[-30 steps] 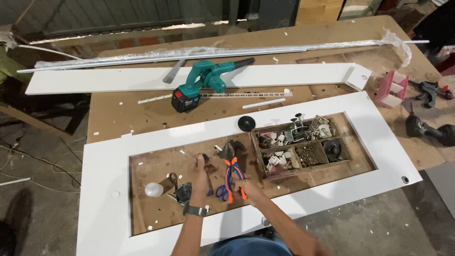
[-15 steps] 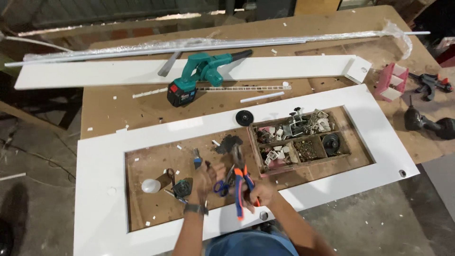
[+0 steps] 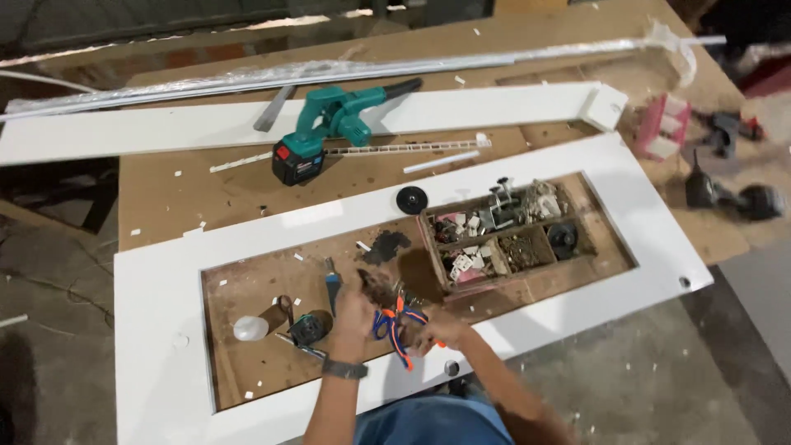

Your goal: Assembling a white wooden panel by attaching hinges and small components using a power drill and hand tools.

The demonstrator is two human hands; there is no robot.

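My left hand [image 3: 356, 311] is closed around a small dark object near the middle of the opening in a white door-shaped panel [image 3: 156, 280]. My right hand [image 3: 441, 330] sits just right of it, fingers curled by orange-handled pliers [image 3: 400, 325] and a blue-handled tool; whether it grips them is unclear through the blur. A blue-handled screwdriver [image 3: 331, 284] lies just left of my left hand. A small dark device [image 3: 309, 328] and a white round knob [image 3: 250, 328] lie further left inside the opening.
A wooden compartment tray [image 3: 511, 239] of small hardware sits in the opening's right half. A teal cordless blower [image 3: 329, 132], a black disc [image 3: 411, 199], long white boards and a wrapped metal rail lie behind. Dark power tools [image 3: 733, 194] and a pink box rest at right.
The camera has shifted, so everything sits lower and nearer. Both hands have drawn together over the pliers, and the left hand has lifted a small dark object.
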